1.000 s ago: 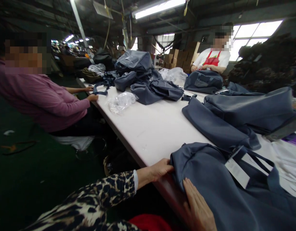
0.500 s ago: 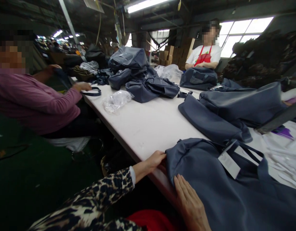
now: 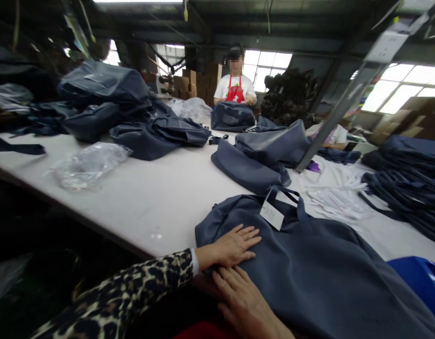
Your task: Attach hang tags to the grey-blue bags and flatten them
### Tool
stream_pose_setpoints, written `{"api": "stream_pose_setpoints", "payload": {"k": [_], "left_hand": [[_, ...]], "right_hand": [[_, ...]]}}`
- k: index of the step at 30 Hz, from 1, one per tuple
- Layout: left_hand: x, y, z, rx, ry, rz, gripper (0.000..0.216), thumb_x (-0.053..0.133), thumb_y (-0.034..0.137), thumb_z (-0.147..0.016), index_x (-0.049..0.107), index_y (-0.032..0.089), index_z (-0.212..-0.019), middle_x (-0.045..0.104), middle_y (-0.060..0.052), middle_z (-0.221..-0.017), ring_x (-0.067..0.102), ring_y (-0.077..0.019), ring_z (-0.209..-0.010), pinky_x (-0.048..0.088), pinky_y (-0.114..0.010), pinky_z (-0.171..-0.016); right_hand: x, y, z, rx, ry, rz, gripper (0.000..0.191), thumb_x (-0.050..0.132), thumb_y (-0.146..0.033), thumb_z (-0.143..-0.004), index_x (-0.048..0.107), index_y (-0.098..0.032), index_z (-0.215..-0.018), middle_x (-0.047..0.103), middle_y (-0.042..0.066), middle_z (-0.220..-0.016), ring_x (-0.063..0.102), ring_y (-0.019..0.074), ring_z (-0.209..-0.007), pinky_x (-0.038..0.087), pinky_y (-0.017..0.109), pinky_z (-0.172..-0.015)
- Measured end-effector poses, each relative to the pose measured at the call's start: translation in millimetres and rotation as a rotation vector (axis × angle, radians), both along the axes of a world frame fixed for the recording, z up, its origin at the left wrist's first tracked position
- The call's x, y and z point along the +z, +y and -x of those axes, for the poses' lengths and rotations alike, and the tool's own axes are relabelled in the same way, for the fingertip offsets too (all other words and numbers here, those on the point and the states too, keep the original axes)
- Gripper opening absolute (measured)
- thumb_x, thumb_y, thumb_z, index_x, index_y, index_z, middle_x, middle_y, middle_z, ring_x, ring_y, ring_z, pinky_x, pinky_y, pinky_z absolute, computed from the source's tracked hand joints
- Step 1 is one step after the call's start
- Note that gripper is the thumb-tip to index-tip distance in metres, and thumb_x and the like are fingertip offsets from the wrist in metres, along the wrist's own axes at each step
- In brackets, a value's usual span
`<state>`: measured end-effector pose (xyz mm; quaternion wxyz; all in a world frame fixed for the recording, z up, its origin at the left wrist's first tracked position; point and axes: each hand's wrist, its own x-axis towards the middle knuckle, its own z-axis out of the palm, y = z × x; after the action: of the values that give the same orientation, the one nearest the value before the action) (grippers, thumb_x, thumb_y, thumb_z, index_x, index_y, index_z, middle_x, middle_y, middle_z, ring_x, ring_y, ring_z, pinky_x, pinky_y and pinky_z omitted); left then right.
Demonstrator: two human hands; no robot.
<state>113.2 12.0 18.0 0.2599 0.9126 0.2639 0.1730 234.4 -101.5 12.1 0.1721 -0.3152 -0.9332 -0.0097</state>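
A large dark blue bag [image 3: 309, 263] lies flat on the white table [image 3: 157, 202] in front of me. My left hand [image 3: 234, 246] rests flat on the bag's left end, fingers spread. Just below it, my right hand [image 3: 238, 296] lies against the bag's near left edge, its fingers stretched out and close to the left hand. On top of the bag are strap handles [image 3: 302, 209] and a white hang tag [image 3: 272, 215].
Beyond lie more dark blue bags [image 3: 266, 146] and a bag pile [image 3: 104, 84]. Clear plastic wrap [image 3: 90, 162] sits at left. A slanted metal post [image 3: 330, 127] rises at right, near white strips [image 3: 333, 188] and a blue object [image 3: 418, 278]. A person in a red apron [image 3: 234, 89] stands opposite.
My left hand has gone from gripping the bag's left corner to lying flat on top. My right hand stays at the near edge. The view has turned right.
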Motion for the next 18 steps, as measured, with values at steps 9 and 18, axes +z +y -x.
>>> {"api": "stream_pose_setpoints", "payload": {"k": [9, 18], "left_hand": [[-10.0, 6, 3, -0.015, 0.155, -0.09, 0.07, 0.045, 0.06, -0.096, 0.024, 0.03, -0.156, 0.022, -0.007, -0.163, 0.015, -0.0254, -0.152, -0.001, -0.048, -0.122], [-2.5, -8, 27, -0.082, 0.33, -0.167, 0.07, 0.042, 0.061, -0.097, 0.018, 0.034, -0.156, 0.016, -0.007, -0.164, 0.013, -0.0304, -0.152, 0.004, -0.057, -0.121]], "right_hand": [[-18.6, 28, -208, -0.586, -0.196, -0.045, 0.055, 0.042, -0.048, -0.101, 0.035, -0.03, -0.152, 0.045, 0.005, -0.152, 0.037, 0.0232, -0.143, 0.033, 0.047, -0.113], [-31.1, 2, -186, -0.616, -0.195, 0.018, 0.059, 0.04, -0.053, -0.1, 0.026, -0.032, -0.154, 0.039, 0.004, -0.156, 0.031, 0.023, -0.146, 0.032, 0.048, -0.114]]}}
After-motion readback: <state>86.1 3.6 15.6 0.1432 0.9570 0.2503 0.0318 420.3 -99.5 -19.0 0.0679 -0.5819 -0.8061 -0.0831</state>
